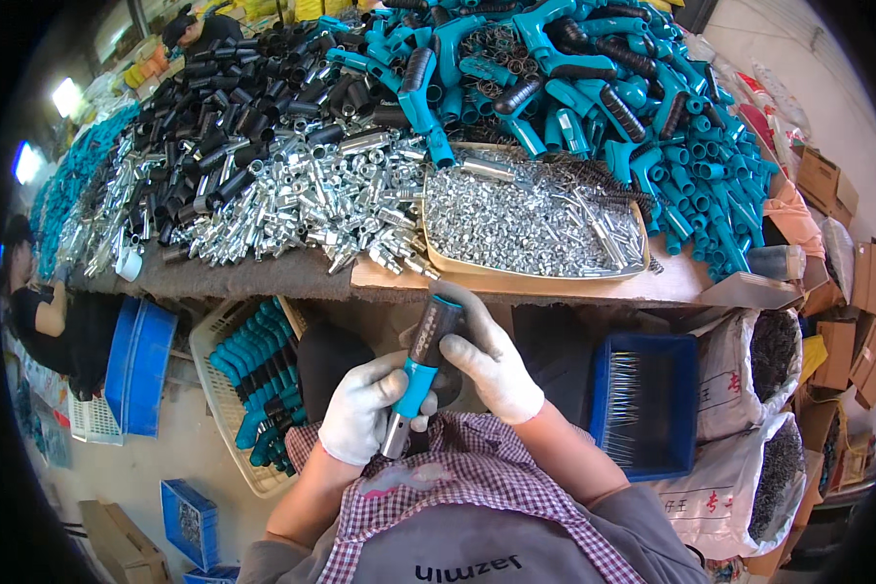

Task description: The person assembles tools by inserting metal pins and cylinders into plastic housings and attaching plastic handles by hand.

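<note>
In front of my chest I hold a teal and black handle with a shiny metal tube at its lower end; its exact kind is unclear. White work gloves cover both hands. My left hand is closed around the teal lower part, just above the tube. Higher up, my right hand grips the black upper part, its thumb against the near side and its other fingers mostly hidden behind. The handle stands tilted, its black end toward the bench. Just beyond it, a shallow tray of small metal parts rests at the bench edge.
On the bench lie piles of silver metal fittings, black sleeves and teal housings. A basket of teal-black pieces stands low left; a blue bin with thin rods stands right, near white sacks. Other people work at left.
</note>
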Demonstrator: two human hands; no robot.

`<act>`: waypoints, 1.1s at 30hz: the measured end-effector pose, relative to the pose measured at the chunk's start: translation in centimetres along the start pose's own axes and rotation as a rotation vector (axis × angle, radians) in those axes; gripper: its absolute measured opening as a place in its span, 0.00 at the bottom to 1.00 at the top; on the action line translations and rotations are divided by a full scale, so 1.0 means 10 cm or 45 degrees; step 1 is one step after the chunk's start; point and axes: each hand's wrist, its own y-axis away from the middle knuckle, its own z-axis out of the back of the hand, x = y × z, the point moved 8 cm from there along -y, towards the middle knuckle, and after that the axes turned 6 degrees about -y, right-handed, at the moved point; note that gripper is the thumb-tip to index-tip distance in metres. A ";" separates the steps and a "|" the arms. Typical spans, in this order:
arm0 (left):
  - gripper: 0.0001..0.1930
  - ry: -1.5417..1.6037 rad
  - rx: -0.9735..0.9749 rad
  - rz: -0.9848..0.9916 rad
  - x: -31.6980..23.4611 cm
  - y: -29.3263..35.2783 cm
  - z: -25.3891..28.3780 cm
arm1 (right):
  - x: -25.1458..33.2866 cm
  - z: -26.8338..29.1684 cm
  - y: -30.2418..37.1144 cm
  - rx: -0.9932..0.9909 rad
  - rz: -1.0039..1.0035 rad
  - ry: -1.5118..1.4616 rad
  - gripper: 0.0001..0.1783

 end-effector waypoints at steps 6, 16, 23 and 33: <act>0.48 -0.508 -0.068 -0.174 -0.22 -0.04 -0.12 | 0.49 -0.02 0.07 -0.075 0.373 1.033 0.24; 0.33 -1.389 -0.087 -0.492 -0.38 -0.01 -0.27 | 1.61 1.07 -0.06 -0.526 0.776 1.793 0.07; 0.31 -1.394 -0.199 -0.315 -0.30 -0.01 -0.13 | 1.98 2.22 -0.19 -0.990 0.620 2.310 0.06; 0.33 -1.406 -0.201 -0.394 -0.33 0.00 -0.12 | 1.99 2.14 -0.45 -0.549 0.729 2.492 0.05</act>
